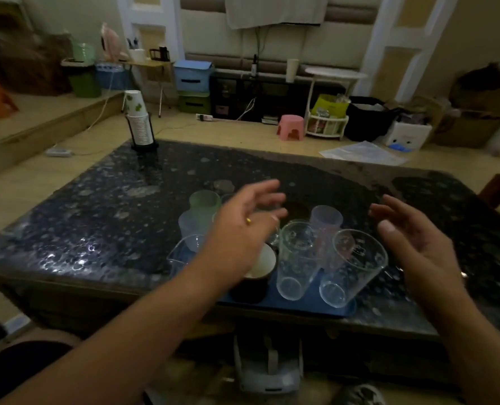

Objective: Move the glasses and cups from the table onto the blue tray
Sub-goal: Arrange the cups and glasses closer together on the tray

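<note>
Sitting at the near edge of the dark speckled table (96, 206), the blue tray (315, 308) carries clear glasses (351, 267) and cups, packed close. Bare tabletop lies either side and beyond. The left hand (242, 223) hovers spread over them, holding nothing; the right hand (412, 238) hangs open beside them. Farther back stands a paper-cup stack (139, 121).

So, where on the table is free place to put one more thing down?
The dark table is bare between the paper cup stack and the blue tray, and beyond the right hand. The tray is crowded with cups under the left hand.
</note>
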